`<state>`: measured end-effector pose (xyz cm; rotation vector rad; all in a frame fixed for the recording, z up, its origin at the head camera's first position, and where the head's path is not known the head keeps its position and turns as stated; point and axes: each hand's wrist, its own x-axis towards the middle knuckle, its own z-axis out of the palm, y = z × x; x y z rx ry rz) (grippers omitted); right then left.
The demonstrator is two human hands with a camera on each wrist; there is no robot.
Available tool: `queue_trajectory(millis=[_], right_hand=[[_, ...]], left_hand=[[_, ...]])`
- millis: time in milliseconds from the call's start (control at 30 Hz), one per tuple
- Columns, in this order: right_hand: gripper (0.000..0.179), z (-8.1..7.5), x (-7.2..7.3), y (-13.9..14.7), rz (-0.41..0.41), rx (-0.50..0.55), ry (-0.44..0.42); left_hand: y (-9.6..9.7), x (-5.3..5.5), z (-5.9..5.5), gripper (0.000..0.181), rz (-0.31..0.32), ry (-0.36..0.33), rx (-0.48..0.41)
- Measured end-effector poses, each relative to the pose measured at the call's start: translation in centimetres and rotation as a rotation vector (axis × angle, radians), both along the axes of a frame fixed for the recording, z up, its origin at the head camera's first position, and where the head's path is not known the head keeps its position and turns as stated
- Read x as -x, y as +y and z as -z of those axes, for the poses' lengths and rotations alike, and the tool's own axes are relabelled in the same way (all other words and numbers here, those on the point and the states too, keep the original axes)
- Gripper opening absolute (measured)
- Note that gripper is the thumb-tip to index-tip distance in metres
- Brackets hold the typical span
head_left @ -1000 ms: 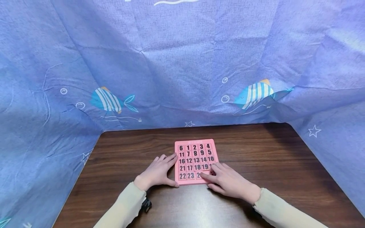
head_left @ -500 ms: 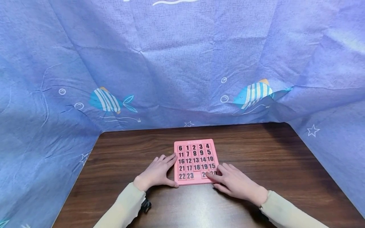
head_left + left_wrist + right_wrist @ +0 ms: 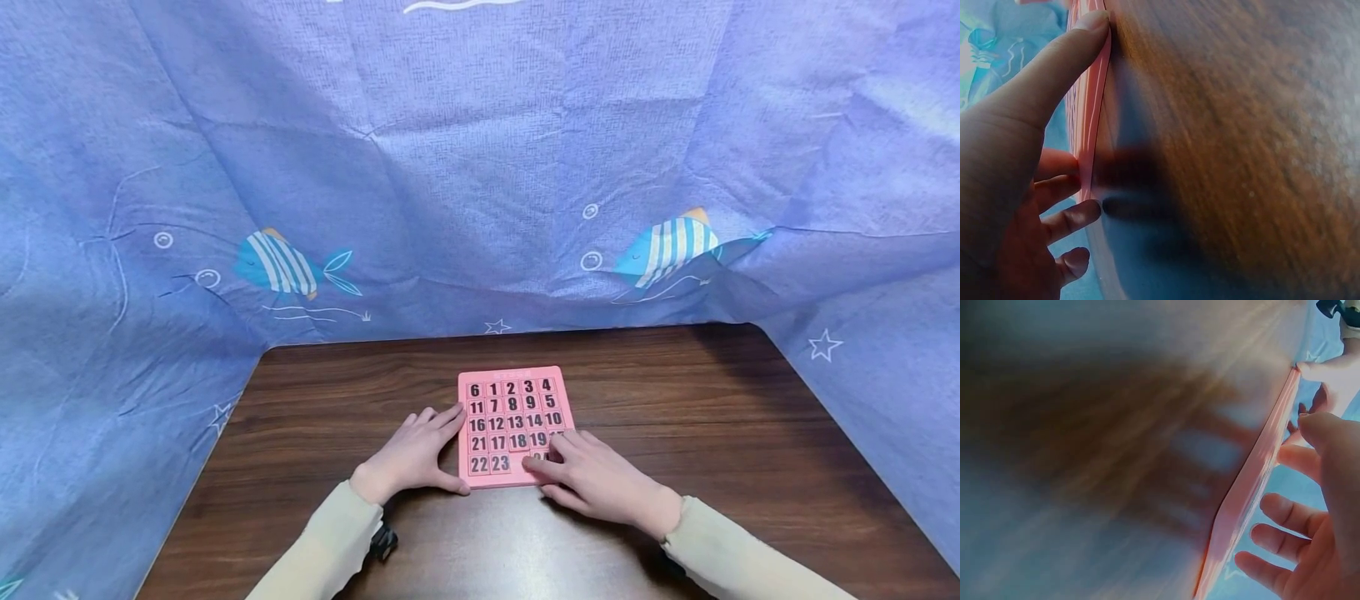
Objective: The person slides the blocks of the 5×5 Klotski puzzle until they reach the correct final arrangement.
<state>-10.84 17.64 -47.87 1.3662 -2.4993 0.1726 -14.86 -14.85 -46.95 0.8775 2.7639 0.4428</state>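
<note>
A pink number sliding puzzle [image 3: 517,374] lies flat on the table, its square tiles printed with black numbers. Along its left side, my left hand [image 3: 412,454] rests with extended fingers on the edge and the thumb at the near left corner. In the left wrist view that thumb [image 3: 1063,59] touches the puzzle's side. My right hand [image 3: 600,479] is over the near right corner. Its index fingertip is at the gap right of tile 23 [image 3: 500,463], by the partly covered tile 24. The other fingers are loosely bent and hide the corner tiles.
The dark wood-grain table [image 3: 337,392] carries the puzzle. Behind and at both sides hangs a blue cloth [image 3: 465,183] printed with striped fish. A small black object [image 3: 384,542] is at the left wrist.
Tile 24 has slid right, leaving a gap beside tile 23. My right hand moved right with it, then came back left to the gap. The left hand has stayed put.
</note>
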Motion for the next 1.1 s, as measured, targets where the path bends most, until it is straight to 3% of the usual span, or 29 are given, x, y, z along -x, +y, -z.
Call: queue_trajectory(millis=[467,1100], right_hand=[[0.045,0.1,0.5,-3.1,-0.024,-0.038,0.013],[0.046,0.1,0.2,-0.6,0.013,-0.014,-0.032]], left_hand=[[0.0,-0.2,-0.2,0.113,0.008,0.011,-0.007],[0.0,0.1,0.0,0.115,0.002,0.001,-0.003]])
